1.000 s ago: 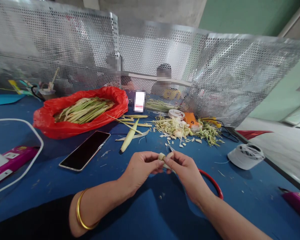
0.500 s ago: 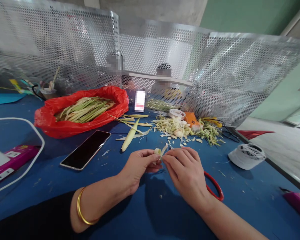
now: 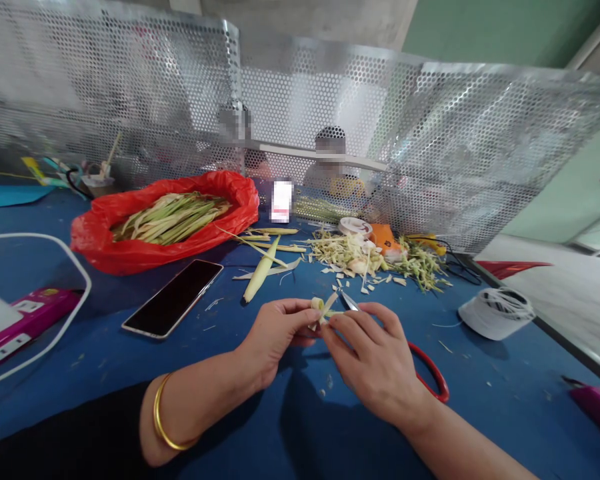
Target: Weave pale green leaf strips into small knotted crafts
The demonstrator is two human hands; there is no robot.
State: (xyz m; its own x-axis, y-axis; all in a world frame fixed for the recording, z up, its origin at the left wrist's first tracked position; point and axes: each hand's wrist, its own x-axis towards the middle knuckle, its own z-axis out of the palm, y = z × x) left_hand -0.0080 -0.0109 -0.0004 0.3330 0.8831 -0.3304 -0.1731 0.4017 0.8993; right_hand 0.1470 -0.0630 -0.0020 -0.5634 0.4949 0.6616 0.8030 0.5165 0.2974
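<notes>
My left hand (image 3: 286, 327) pinches a pale green husk strip (image 3: 329, 307), its end curled into a small loop (image 3: 317, 304), between thumb and fingers. My right hand (image 3: 375, 353) meets it from the other side, its fingertips closed on the same strip. Under the right hand lie scissors on the table, their metal blades (image 3: 350, 303) showing past the fingers and a red handle (image 3: 435, 377) beside the wrist. Beyond my hands sits a long pale green husk-wrapped piece (image 3: 261, 273), with narrow dry strips (image 3: 280, 248) beside it.
A red plastic bag (image 3: 95, 250) holds many long husk leaves. A dark phone (image 3: 174, 298) lies in front of it. Husk scraps (image 3: 347, 253), a tape roll (image 3: 355, 227) and a white string spool (image 3: 495, 317) are right. A perforated metal screen (image 3: 300, 87) stands behind; people sit beyond.
My right hand has shifted slightly right and down, uncovering more of the scissor blades and the strip. My left hand stays almost in place with the loop.
</notes>
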